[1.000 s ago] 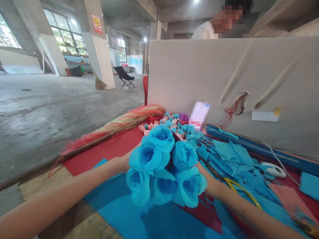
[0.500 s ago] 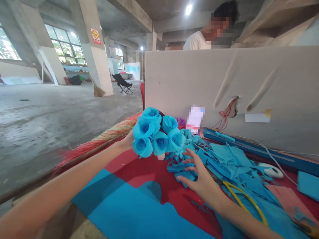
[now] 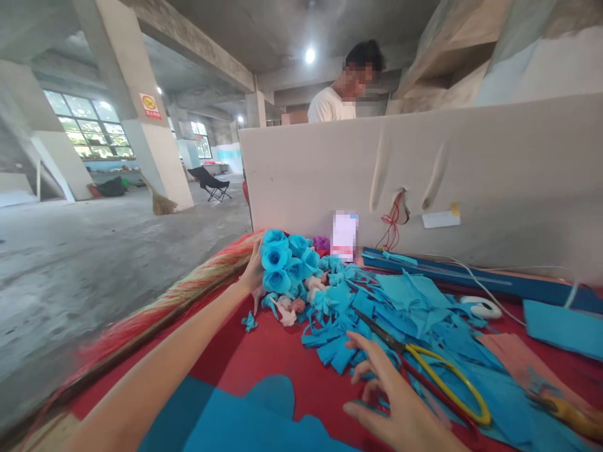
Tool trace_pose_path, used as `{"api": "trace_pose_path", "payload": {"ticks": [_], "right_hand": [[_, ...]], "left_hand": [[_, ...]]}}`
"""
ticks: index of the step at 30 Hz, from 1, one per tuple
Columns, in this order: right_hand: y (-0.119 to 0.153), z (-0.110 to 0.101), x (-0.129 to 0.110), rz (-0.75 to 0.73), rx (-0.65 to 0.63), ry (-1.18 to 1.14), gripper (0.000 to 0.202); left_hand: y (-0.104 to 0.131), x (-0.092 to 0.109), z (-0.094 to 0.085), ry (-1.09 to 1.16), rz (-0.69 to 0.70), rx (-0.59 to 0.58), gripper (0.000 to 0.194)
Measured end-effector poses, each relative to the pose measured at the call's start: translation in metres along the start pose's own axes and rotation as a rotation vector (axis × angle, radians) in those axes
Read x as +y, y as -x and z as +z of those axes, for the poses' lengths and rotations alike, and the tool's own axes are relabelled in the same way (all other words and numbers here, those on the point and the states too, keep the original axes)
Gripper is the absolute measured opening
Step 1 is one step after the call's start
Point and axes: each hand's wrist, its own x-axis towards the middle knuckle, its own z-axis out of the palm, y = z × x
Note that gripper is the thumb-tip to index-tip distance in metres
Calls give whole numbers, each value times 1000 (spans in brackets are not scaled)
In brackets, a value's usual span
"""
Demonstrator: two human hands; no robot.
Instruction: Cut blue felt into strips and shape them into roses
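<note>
A bunch of several blue paper flowers [image 3: 277,257] is at the table's back left, above and against a heap of paper pieces. At its left side my left hand [image 3: 254,269] holds the bunch, its fingers partly hidden behind the blooms. My right hand [image 3: 379,389] hovers over the red table surface [image 3: 264,351] with fingers apart and holds nothing. Close beyond it lie scissors with yellow handles [image 3: 447,370]. Blue paper strips [image 3: 334,345] are strewn in front of its fingertips. Pale pink paper pieces [image 3: 286,311] lie just below the flowers.
Along the left edge run red and straw-coloured strands [image 3: 188,282]. A large blue sheet [image 3: 245,420] covers the near side. A phone [image 3: 344,235] stands against the white panel [image 3: 301,169]. A white mouse-shaped object [image 3: 481,307] is at right. Behind the panel is a person [image 3: 330,103].
My left hand has lowered the flower bunch toward the heap at the back left. My right hand has come nearer and stays open. The camera view has shifted.
</note>
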Motion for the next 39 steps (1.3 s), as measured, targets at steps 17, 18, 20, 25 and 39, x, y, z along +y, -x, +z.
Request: {"api": "trace_pose_path", "payload": {"ticks": [17, 18, 20, 25, 39], "right_hand": [[7, 5, -2, 14, -22, -80, 72], [7, 6, -1, 16, -29, -86, 72], [7, 8, 2, 22, -45, -89, 73], [8, 11, 5, 15, 4, -118, 73], [43, -8, -28, -438, 79, 556, 25]], "left_hand": [[10, -47, -20, -62, 101, -60, 49], [12, -48, -21, -45, 96, -58, 54], [15, -48, -22, -14, 82, -57, 60], [18, -42, -25, 41, 23, -33, 67], [106, 62, -53, 62, -183, 71, 24]]}}
